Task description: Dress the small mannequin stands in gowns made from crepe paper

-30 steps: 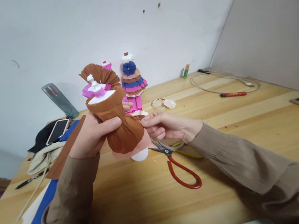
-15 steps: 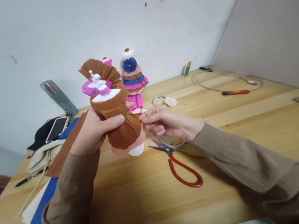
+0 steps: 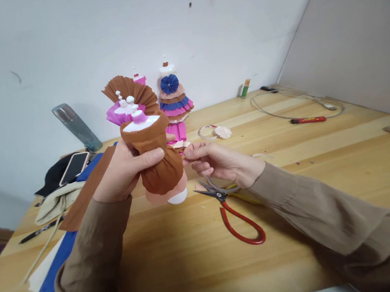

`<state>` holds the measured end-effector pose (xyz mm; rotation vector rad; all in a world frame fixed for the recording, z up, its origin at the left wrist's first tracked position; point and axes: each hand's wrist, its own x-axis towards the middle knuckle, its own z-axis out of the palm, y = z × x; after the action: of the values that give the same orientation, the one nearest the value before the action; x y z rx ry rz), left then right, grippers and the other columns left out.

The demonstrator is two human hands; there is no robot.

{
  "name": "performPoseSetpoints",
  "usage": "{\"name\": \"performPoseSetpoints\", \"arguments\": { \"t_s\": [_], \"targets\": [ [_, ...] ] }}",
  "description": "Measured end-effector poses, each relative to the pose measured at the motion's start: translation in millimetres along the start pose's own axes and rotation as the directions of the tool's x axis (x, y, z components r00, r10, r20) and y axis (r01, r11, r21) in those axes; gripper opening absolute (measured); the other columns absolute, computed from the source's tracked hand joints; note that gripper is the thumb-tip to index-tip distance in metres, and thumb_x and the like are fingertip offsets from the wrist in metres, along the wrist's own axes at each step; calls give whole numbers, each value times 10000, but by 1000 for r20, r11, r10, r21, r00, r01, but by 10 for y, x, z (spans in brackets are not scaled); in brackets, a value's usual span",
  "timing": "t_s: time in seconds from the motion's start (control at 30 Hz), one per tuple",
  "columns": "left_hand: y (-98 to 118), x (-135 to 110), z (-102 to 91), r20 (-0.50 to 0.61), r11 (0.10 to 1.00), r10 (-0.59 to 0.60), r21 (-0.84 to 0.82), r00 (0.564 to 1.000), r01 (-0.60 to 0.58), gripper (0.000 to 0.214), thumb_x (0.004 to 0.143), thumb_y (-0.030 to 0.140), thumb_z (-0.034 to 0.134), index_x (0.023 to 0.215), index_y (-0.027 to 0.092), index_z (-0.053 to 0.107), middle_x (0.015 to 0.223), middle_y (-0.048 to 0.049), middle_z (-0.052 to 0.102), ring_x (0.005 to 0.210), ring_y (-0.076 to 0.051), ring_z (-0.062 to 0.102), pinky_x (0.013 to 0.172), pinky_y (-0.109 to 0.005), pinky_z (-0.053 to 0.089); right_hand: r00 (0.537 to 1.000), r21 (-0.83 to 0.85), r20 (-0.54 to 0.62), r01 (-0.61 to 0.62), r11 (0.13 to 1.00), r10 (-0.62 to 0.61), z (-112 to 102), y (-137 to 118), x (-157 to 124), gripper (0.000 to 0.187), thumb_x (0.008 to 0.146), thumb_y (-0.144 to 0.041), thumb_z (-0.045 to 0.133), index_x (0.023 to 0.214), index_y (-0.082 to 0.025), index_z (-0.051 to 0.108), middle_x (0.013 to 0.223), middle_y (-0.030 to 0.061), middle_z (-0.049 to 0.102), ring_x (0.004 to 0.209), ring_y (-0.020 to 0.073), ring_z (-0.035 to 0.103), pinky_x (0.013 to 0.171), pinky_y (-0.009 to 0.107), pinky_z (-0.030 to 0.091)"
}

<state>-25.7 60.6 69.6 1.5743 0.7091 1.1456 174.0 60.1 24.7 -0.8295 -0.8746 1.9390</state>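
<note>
My left hand [image 3: 122,170] is wrapped round the waist of a small white mannequin figure dressed in brown crepe paper [image 3: 158,164], holding it upright above the wooden table [image 3: 314,166]. A pale pink layer and the white base show below the brown skirt. My right hand [image 3: 216,162] sits just right of the skirt with its fingers pinched together near the paper's edge; what they pinch is too small to make out. Red-handled scissors [image 3: 234,211] lie on the table under my right wrist.
Behind stand other paper-dressed figures, one pink and brown [image 3: 127,97], one layered blue and pink [image 3: 172,100]. At the left lie a phone [image 3: 74,167], a dark cap, blue, white and brown sheets [image 3: 56,269] and a grey bottle [image 3: 76,128]. A cable and red cutter [image 3: 306,120] lie far right.
The figure has been raised a little and turned more upright. My right hand has shifted slightly up and stays pinched beside the skirt.
</note>
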Motion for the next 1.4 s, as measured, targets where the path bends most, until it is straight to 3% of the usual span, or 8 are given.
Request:
{"name": "performPoseSetpoints", "arguments": {
  "t_s": [0.17, 0.3, 0.43, 0.87, 1.07, 1.23, 1.33, 1.4],
  "targets": [
    [-32, 13, -6, 20, 1000, -4, -23, 1000, 4, 446, 638, 303, 846, 1048, 186, 716, 1079, -92, 739, 1058, -306, 675, 923, -434, 550, 1000, -3, -2, 0, 1000, 0, 40, 15, -18, 227, 593, -74, 703, 621, -153, 493, 519, -71, 441, 406, 2, 227, 365, 137, 85],
    [-42, 19, -5, 35, 999, -5, -54, 999, 7, 457, 644, 289, 844, 1065, 179, 706, 1075, -93, 739, 1049, -299, 680, 931, -430, 545, 999, 16, 1, -53, 998, 53, 52, 29, -18, 227, 640, -101, 703, 654, -163, 485, 530, -80, 408, 402, 2, 212, 368, 145, 76],
    [-42, 17, 5, 39, 998, -23, -55, 999, 25, 430, 641, 282, 845, 1028, 159, 704, 1067, -95, 740, 1043, -293, 679, 937, -417, 538, 999, 64, 36, -14, 998, 11, 36, 64, 7, 253, 626, -82, 708, 662, -169, 473, 494, -107, 324, 410, 7, 179, 373, 149, 79],
    [-33, 20, 50, 14, 996, -48, -69, 999, 49, 435, 623, 274, 851, 1006, 152, 684, 1051, -85, 730, 1007, -261, 678, 918, -386, 529, 999, 80, -43, -10, 997, 13, 31, 127, 34, 263, 585, -47, 700, 708, -173, 504, 481, -108, 385, 388, 0, 197, 382, 161, 67],
    [-67, 35, 46, -6, 996, -52, -69, 999, 52, 417, 656, 306, 834, 1008, 145, 678, 1022, -80, 727, 958, -241, 683, 865, -355, 530, 999, 35, -6, -36, 999, 36, 26, 167, 38, 255, 568, -76, 715, 727, -171, 541, 469, -109, 410, 372, 0, 224, 392, 168, 81],
    [-109, 51, 35, 39, 991, -46, -123, 998, 51, 401, 688, 287, 815, 1033, 144, 668, 1006, -77, 726, 965, -230, 679, 872, -348, 521, 996, -190, 14, 89, 978, -88, -25, 166, 43, 141, 557, -137, 686, 673, -160, 607, 456, -86, 436, 387, 20, 271, 407, 195, 107],
    [-114, 54, 33, 64, 991, -53, -122, 997, 61, 402, 721, 320, 796, 1054, 132, 670, 999, -87, 728, 991, -236, 673, 881, -345, 516, 972, -464, 12, 215, 860, -236, -49, 103, 29, 82, 560, -153, 644, 642, -158, 652, 490, -52, 507, 419, 46, 345, 422, 214, 190],
    [-110, 54, 33, 59, 993, -56, -101, 997, 62, 402, 729, 348, 790, 1043, 125, 678, 990, -91, 729, 1005, -245, 669, 878, -344, 514, 929, -592, -5, 295, 750, -369, -40, 49, -3, 70, 591, -182, 643, 655, -168, 668, 540, -31, 561, 455, 66, 397, 450, 231, 274]
  ]
}}
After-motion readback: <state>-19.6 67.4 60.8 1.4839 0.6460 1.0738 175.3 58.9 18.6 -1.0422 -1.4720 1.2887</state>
